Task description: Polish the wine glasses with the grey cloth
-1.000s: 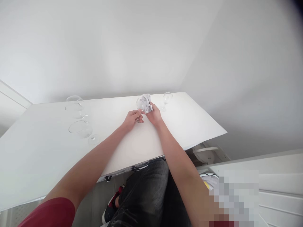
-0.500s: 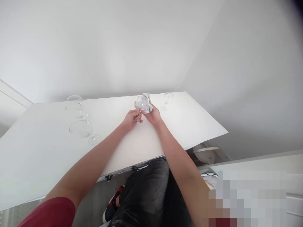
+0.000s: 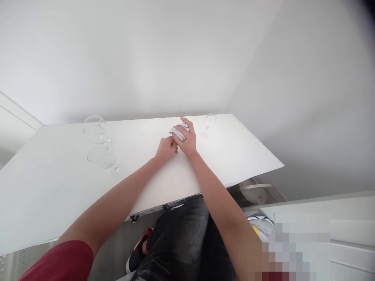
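Over the middle of the white table, my right hand (image 3: 189, 141) is closed around a bunched white-grey cloth (image 3: 178, 133), its upper fingers curled over the far side. Just to the left, my left hand (image 3: 165, 148) is closed low against the cloth, on the stem of a wine glass. The glass itself is almost wholly covered by the cloth and fingers now. To the right of my hands a clear wine glass (image 3: 208, 124) stands upright near the table's back edge.
More clear stemmed glasses rest on the left of the table (image 3: 52, 187): one toward the back (image 3: 98, 130), another lying on its side in front (image 3: 102, 157). A wall runs behind the table. Black fittings (image 3: 166, 207) line its front edge, above my legs.
My right hand has turned and come over the glass, wrapping the cloth across the bowl that showed before. My left hand has rolled slightly, its knuckles now more on top.
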`<act>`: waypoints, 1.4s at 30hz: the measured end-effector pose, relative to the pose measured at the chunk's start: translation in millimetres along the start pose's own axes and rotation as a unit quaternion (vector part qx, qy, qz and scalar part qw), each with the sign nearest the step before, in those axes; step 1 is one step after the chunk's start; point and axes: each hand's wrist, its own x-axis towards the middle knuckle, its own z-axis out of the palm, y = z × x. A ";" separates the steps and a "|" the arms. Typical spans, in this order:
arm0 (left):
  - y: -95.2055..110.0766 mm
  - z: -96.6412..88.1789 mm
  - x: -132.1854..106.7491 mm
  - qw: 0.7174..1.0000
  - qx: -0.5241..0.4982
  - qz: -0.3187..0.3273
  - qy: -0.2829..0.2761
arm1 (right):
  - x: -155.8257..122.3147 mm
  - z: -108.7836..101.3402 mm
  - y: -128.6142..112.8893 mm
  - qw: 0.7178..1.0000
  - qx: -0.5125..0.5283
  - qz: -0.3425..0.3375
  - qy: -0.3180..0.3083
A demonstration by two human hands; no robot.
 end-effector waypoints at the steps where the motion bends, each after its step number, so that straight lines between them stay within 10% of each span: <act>1: 1.0 0.6 -1.2 0.997 0.070 0.014 0.006 | 1.0 0.4 1.7 0.999 -0.001 0.026 0.022; 9: -8.1 -0.9 -0.7 0.967 0.244 0.078 0.012 | 9.2 -11.8 14.9 0.970 0.123 0.166 0.128; 14: -11.7 -3.5 -0.1 0.979 0.183 0.086 0.014 | 17.0 -25.2 32.4 0.882 0.378 0.280 -0.010; 20: 0.0 5.1 -7.7 0.996 -0.064 0.070 0.005 | 15.3 -14.9 26.7 0.847 0.446 0.271 -0.103; 25: -0.4 3.3 -2.6 0.982 -0.178 -0.004 0.069 | 5.7 5.7 9.5 0.904 0.338 0.244 -0.099; 30: -12.9 -1.0 4.5 0.986 -0.100 -0.004 0.130 | -6.5 22.2 -1.1 0.994 0.073 0.063 -0.054; 37: -9.3 1.0 2.3 0.986 0.148 0.037 0.062 | 3.6 3.8 15.1 0.990 -0.004 0.078 0.116; 42: -11.7 -7.6 2.2 0.984 0.153 0.079 0.045 | 11.3 -13.8 20.7 0.952 0.209 0.195 0.114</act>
